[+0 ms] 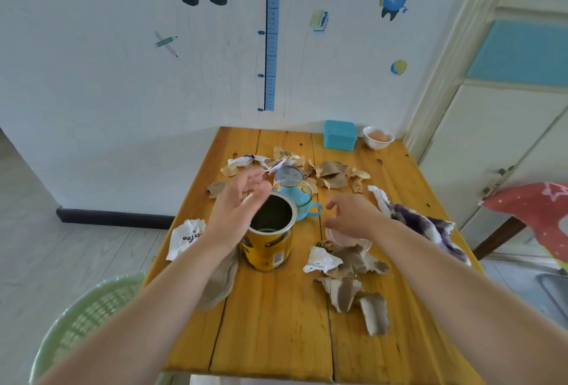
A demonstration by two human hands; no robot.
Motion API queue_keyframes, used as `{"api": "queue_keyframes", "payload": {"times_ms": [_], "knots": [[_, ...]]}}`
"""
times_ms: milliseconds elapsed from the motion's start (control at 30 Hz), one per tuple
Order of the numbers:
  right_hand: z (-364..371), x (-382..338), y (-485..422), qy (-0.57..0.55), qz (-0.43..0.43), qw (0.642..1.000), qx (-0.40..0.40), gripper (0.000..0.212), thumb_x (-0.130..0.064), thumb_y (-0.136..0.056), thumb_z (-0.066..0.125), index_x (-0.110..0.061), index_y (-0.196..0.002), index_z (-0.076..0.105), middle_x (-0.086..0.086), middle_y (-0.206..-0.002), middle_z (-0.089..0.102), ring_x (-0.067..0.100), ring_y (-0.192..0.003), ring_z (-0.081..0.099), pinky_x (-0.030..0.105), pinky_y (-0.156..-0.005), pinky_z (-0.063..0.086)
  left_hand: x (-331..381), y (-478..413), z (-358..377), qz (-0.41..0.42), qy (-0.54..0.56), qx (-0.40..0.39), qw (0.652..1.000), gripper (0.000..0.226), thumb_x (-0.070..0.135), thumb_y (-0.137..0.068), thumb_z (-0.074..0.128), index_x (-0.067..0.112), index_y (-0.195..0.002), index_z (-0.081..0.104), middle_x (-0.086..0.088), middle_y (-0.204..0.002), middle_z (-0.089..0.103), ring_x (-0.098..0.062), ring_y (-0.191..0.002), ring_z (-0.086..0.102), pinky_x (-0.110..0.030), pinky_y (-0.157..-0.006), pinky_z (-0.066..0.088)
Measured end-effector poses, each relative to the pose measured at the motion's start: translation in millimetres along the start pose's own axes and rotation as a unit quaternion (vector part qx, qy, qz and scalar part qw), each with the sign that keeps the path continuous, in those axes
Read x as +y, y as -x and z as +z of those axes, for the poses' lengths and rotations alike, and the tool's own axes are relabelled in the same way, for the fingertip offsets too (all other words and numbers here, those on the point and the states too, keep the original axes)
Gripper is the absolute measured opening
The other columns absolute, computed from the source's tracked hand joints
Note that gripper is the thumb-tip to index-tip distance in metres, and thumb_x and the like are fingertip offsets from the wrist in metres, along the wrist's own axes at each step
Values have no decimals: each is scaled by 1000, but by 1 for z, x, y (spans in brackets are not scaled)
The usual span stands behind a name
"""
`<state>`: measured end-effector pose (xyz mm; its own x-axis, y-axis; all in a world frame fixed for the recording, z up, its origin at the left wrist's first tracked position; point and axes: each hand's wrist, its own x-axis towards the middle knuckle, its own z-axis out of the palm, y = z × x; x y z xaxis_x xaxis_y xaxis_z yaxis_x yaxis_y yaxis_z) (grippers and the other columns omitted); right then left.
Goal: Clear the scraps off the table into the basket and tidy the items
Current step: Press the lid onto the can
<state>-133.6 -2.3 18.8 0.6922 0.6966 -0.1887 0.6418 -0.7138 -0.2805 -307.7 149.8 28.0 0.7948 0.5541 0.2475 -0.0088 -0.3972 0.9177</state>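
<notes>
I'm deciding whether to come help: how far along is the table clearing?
Barely started. Done: nothing visible; torn cardboard scraps and paper pieces cover the table. In hand: nothing; the left hand and right hand hover open around the yellow can. Left: everything goes into the green basket.

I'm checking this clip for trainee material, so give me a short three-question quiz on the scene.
1. True or false: the yellow tin stands open.
2. What lies in the white bowl? A) an egg B) a spoon C) paper
3. On which side of the table is the green basket?

Key: 1 true. 2 A, the egg. 3 The person's left, off the near corner. The left hand and right hand, fingers spread, hold nothing.
</notes>
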Motion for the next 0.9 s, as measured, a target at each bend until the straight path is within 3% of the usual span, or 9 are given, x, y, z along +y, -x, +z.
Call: {"api": "queue_keyframes", "payload": {"times_ms": [133, 267, 367, 433, 567, 733, 833, 900], "knots": [[2, 1, 3, 71, 62, 995, -13, 40, -57, -80, 51, -19, -93, 56, 0, -93, 59, 19, -87, 55, 29, -63, 43, -6, 16, 4, 82, -150, -25, 985, 95, 74, -59, 59, 31, -138, 25, 12, -135, 36, -3, -120, 34, -22, -91, 33], [5, 0, 3, 134, 121, 983, -15, 78, -78, -67, 45, -20, -119, 51, 1, -117, 60, 23, -101, 58, 31, -64, 40, -13, 21, 12, 102, -178, -22, 978, 109, 60, -54, 74, 32, -140, 14, 3, -142, 32, -3, -121, 27, -7, -84, 25], [4, -2, 1, 165, 137, 976, -35, 94, -87, -58, 43, -23, -127, 44, 4, -128, 54, 24, -107, 56, 32, -62, 40, -17, 23, 17, 79, -155, -11, 985, 109, 60, -51, 74, 45, -135, 6, 3, -143, 32, -6, -123, 31, -7, -85, 27], [2, -3, 0, 163, 149, 974, -53, 100, -89, -53, 45, -23, -128, 43, 4, -129, 52, 25, -108, 55, 32, -63, 41, -18, 25, 18, 57, -127, 2, 990, 107, 62, -49, 72, 54, -128, 1, 4, -142, 34, -3, -119, 34, -1, -77, 29], [0, -6, -3, 150, 167, 970, -96, 98, -85, -56, 49, -21, -130, 42, 2, -131, 53, 26, -113, 53, 34, -70, 40, -22, 25, 19, 34, -107, 15, 994, 109, 63, -46, 71, 50, -130, 3, 5, -141, 35, 0, -113, 35, 5, -65, 33], [-1, -8, -7, 116, 175, 972, -102, 84, -73, -64, 57, -21, -130, 44, 3, -127, 55, 22, -94, 55, 29, -56, 38, -25, 26, 22, 8, -95, 11, 995, 108, 60, -47, 74, 30, -136, 21, 12, -128, 41, -3, -110, 40, -4, -71, 35], [-1, -5, -8, 69, 174, 978, -91, 89, -69, -66, 57, -21, -137, 35, 7, -140, 43, 28, -118, 48, 36, -76, 43, -23, 25, 23, 10, -82, 8, 997, 91, 55, -48, 77, 37, -123, 27, 29, -109, 41, 5, -100, 45, -4, -69, 35], [-4, -2, -9, 14, 162, 984, -73, 89, -68, -66, 58, -19, -137, 35, 10, -141, 40, 31, -122, 43, 41, -88, 43, -22, 25, 23, 8, -75, 7, 997, 87, 49, -51, 81, 39, -119, 27, 32, -105, 39, 10, -99, 43, -3, -66, 37]]}}
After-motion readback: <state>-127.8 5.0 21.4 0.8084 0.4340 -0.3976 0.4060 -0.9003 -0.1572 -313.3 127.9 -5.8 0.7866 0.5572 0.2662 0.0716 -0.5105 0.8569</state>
